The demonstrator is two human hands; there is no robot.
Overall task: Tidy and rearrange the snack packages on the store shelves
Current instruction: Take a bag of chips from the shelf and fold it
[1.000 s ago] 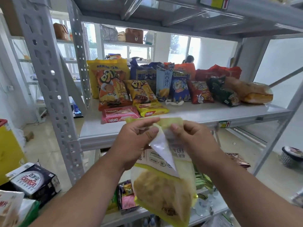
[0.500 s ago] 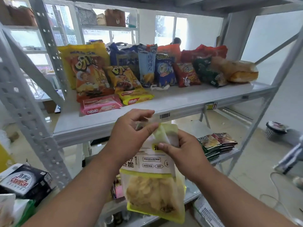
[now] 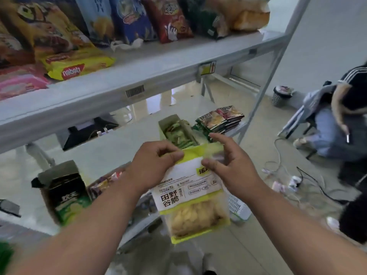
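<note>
Since the last frame my view has dropped toward the lower shelf (image 3: 127,139). Both hands pinch the top edge of the yellow-green snack bag (image 3: 195,197): left hand (image 3: 153,163) closed on it, right hand (image 3: 228,167) half spread, hanging below the upper shelf (image 3: 151,76).

- A small shop or mock store: grey metal shelves (image 3: 139,76) hold rows of snack bags (image 3: 127,18).
- A barcode label (image 3: 135,91) is stuck on the shelf edge.
- Stacked packets (image 3: 220,120) and an open box (image 3: 176,132) sit on the lower shelf.
</note>
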